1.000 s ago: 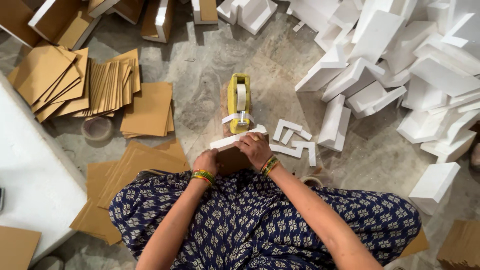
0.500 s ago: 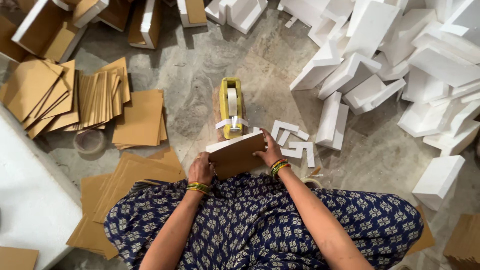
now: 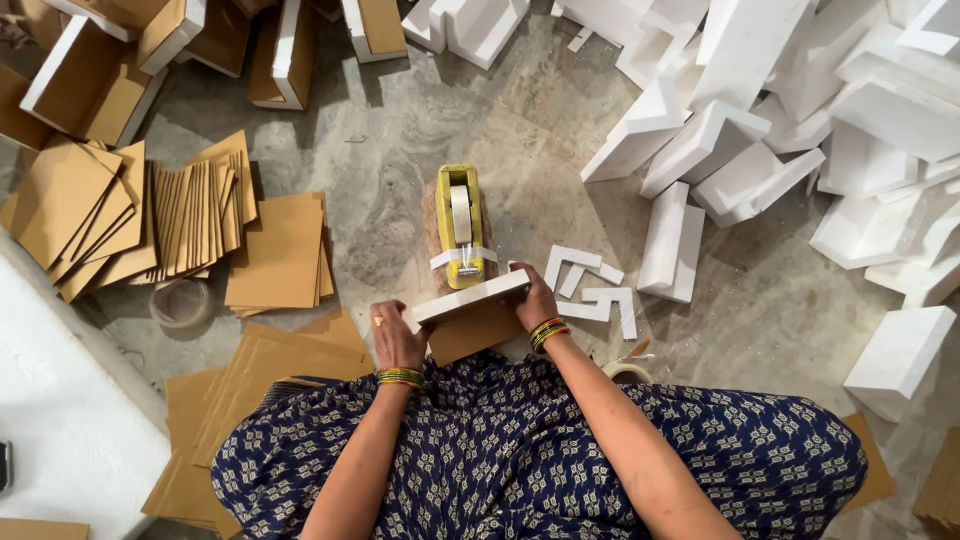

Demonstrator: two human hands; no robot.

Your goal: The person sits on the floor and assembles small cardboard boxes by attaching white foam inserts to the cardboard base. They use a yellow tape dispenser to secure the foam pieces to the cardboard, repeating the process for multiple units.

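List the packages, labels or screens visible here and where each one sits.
Flat white-edged brown cardboard box: held between left hand and right hand, centre.
Open white-and-brown boxes: top left, on the floor.
White box shells: heaped right.
No labels or screens visible.

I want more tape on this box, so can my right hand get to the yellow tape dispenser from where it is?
Probably yes. The right hand grips the end of the white-edged brown cardboard box, and the yellow tape dispenser stands just beyond that box with bare stone floor around it. The hand would have to let go first.
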